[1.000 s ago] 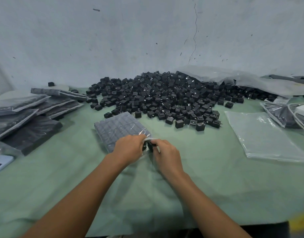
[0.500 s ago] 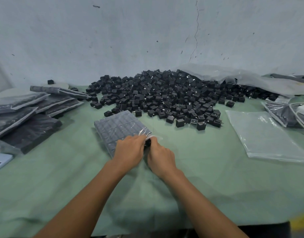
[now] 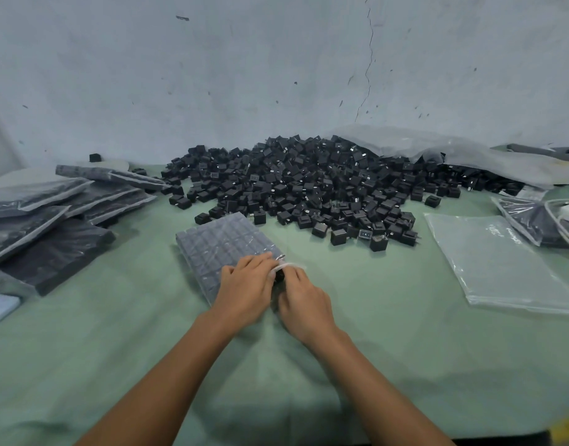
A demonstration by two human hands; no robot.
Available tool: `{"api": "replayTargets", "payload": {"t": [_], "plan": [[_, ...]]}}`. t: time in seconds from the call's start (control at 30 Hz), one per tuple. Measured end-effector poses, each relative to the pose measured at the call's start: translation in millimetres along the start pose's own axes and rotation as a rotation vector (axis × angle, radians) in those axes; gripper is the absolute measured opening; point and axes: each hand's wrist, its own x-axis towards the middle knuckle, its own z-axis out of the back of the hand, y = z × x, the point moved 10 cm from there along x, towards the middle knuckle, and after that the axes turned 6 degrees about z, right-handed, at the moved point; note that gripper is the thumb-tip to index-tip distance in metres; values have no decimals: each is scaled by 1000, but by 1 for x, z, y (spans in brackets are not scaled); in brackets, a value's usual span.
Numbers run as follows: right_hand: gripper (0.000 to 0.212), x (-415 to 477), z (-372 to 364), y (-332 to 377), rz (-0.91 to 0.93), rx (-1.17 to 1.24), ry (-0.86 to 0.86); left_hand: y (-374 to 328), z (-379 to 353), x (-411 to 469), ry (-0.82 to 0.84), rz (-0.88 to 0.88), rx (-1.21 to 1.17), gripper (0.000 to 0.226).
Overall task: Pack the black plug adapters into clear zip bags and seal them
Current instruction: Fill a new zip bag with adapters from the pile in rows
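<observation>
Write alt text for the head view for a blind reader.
The left hand and right hand grip the mouth of a clear zip bag packed with black adapters, on green cloth. A loose adapter heap lies behind.

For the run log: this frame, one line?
left hand: holds filled zip bag; right hand: at bag mouth, grip hidden; seal: open; adapter pile: behind

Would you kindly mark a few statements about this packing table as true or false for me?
1. The left hand and right hand meet at the mouth of the filled bag. True.
2. The loose adapters are heaped beyond that bag, toward the wall. True.
3. The empty bags lie left of the hands. False: they lie to the right.
4. The filled bag stands upright on its edge. False: it lies flat on the green cloth.
</observation>
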Motion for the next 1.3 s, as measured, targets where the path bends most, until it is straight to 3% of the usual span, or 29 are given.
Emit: {"api": "replayTargets", "payload": {"t": [0.2, 0.43, 1.0, 1.17, 1.3], "plan": [[37, 2, 1, -3, -13, 41, -5, 1, -4, 0, -1, -34, -70, 35], [38, -2, 7, -1, -16, 124, -21, 5, 12, 13, -89, 185, -107, 17], [42, 0, 4, -9, -16, 151, -21, -8, 9, 4, -98, 46, -102, 31], [23, -4, 27, -34, -193, 386, -292, -7, 7, 6, -60, 75, -70, 28], [15, 10, 53, -71, -258, 292, -390, -6, 7, 5, -50, 77, -109, 28]]}}
